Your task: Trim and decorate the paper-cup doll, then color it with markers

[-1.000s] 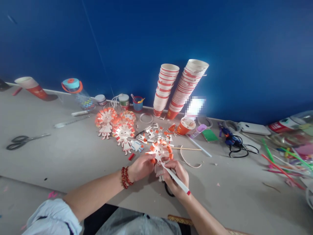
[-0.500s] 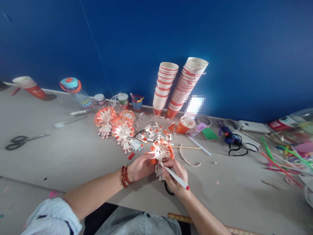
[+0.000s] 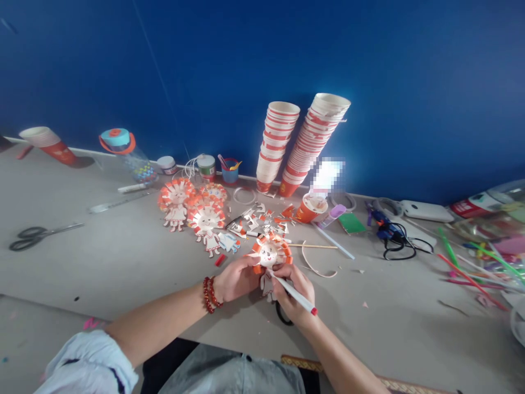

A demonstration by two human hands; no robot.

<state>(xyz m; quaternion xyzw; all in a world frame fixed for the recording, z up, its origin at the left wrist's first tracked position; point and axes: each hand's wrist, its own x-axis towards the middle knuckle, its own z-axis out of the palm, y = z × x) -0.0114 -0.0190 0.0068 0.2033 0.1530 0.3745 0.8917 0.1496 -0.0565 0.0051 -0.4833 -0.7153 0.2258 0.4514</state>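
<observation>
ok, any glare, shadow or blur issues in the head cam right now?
Head view: glare from a pixelated white patch behind the cup, glow spilling onto the wall; soft shadow beneath the left hand; right-edge clutter looks smeared and stretched; the held doll is sharper, though its finest marks can't be made out.

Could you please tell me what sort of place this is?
Probably a craft workspace at a table: the stacks of paper cups, scattered cut scraps and orange-fringed paper figure in the left hand suggest it. Whether classroom, studio or home, I cannot tell.
</observation>
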